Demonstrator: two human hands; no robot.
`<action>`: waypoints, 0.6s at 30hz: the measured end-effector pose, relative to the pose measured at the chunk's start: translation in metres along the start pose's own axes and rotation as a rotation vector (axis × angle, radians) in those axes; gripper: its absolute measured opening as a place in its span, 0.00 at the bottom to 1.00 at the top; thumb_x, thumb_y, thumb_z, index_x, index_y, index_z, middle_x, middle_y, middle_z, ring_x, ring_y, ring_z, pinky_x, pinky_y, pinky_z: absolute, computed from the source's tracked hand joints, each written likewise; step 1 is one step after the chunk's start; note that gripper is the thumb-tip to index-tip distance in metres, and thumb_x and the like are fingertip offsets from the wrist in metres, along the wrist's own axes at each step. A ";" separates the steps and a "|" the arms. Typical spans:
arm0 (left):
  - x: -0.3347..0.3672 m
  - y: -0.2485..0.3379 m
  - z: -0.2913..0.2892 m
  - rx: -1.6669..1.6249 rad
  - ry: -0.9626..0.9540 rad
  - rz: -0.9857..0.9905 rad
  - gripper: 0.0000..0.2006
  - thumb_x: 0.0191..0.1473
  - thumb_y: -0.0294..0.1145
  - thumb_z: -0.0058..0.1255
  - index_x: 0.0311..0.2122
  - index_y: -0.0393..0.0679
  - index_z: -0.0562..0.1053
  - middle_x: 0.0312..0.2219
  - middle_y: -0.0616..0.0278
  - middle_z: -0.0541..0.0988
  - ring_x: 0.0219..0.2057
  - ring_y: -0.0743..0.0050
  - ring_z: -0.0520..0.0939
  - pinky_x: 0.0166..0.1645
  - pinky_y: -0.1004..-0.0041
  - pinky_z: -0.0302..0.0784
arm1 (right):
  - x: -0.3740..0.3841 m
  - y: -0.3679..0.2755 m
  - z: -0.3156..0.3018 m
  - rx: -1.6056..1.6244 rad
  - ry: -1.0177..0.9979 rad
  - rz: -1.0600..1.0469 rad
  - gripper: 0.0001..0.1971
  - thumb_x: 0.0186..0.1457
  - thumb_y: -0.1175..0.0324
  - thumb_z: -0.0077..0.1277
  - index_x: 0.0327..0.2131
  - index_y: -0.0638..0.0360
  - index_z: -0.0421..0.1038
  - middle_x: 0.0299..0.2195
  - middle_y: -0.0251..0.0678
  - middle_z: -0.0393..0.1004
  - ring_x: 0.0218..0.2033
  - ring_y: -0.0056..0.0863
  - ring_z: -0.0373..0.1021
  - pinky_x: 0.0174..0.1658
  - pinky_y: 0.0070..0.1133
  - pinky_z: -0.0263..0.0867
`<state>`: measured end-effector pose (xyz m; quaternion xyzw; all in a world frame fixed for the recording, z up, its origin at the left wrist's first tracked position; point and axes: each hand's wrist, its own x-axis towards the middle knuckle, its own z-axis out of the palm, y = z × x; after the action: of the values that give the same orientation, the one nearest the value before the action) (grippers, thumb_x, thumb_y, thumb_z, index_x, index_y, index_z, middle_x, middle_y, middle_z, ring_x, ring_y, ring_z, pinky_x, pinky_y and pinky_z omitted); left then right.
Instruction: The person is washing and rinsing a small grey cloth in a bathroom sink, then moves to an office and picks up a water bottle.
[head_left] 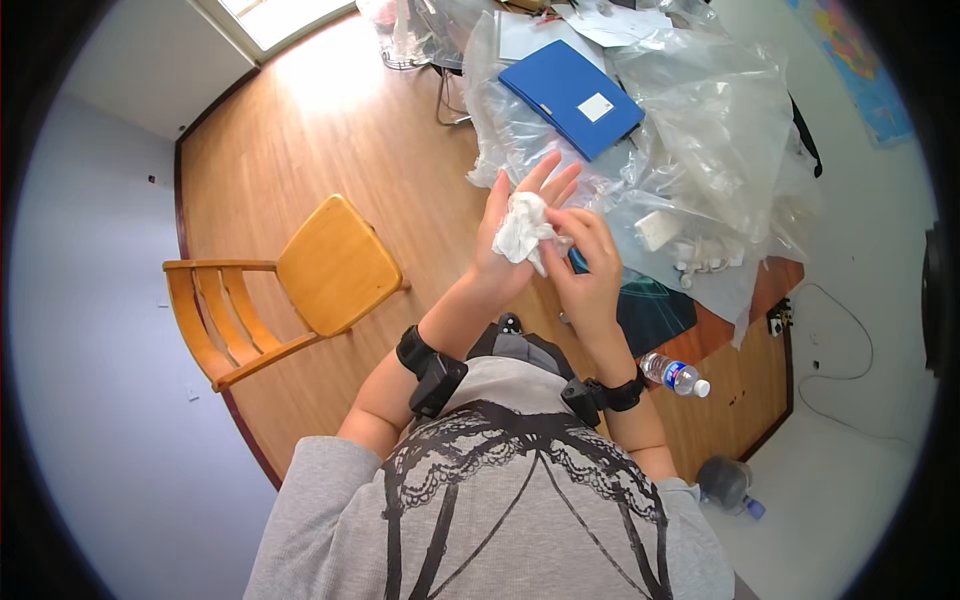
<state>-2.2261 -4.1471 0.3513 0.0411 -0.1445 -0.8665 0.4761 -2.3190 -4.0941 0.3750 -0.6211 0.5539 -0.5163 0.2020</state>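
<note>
A crumpled white tissue [520,228] lies against the palm of my left hand [488,255]. That hand is turned palm up, its fingers stretched out and spread. From the right, my right hand [590,265] pinches the edge of the tissue between thumb and fingers. Both hands are in front of my body, close to the table's near left edge. Black bands with small boxes sit on both wrists. Part of the left palm is hidden under the tissue.
Clear plastic sheeting [700,120] covers much of the table, with a blue folder [572,98] on top. A water bottle [672,374] is at the table's near edge. A wooden chair [335,265] stands left. A large clear jug [725,484] is on the floor at right.
</note>
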 end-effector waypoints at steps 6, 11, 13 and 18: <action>0.002 0.002 -0.010 0.199 0.106 0.079 0.27 0.54 0.50 0.23 0.52 0.39 0.54 0.50 0.51 0.58 0.51 0.61 0.59 0.55 0.66 0.51 | -0.003 -0.001 0.000 0.023 0.005 -0.160 0.13 0.37 0.82 0.48 0.31 0.59 0.70 0.30 0.35 0.67 0.29 0.29 0.64 0.30 0.18 0.61; 0.008 0.001 -0.018 0.259 0.288 0.238 0.22 0.53 0.47 0.27 0.44 0.38 0.61 0.40 0.55 0.66 0.44 0.69 0.65 0.52 0.70 0.55 | -0.006 -0.008 0.009 0.093 -0.118 -0.127 0.16 0.31 0.81 0.51 0.31 0.59 0.70 0.30 0.34 0.66 0.30 0.31 0.63 0.33 0.20 0.60; 0.007 -0.005 -0.013 0.370 0.295 0.310 0.22 0.54 0.46 0.27 0.44 0.39 0.60 0.40 0.56 0.66 0.44 0.69 0.65 0.52 0.70 0.55 | -0.001 -0.010 0.011 0.058 -0.129 -0.119 0.19 0.34 0.85 0.48 0.35 0.61 0.67 0.35 0.37 0.63 0.34 0.26 0.63 0.36 0.17 0.60; 0.007 -0.001 0.000 0.618 0.249 0.433 0.21 0.54 0.45 0.25 0.45 0.39 0.59 0.41 0.57 0.65 0.46 0.70 0.63 0.51 0.70 0.54 | -0.003 0.008 0.017 0.199 -0.149 -0.074 0.18 0.35 0.78 0.51 0.36 0.62 0.65 0.32 0.37 0.63 0.33 0.29 0.63 0.38 0.19 0.58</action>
<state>-2.2309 -4.1528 0.3517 0.2556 -0.3450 -0.6501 0.6269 -2.3080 -4.0997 0.3605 -0.6548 0.4600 -0.5282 0.2841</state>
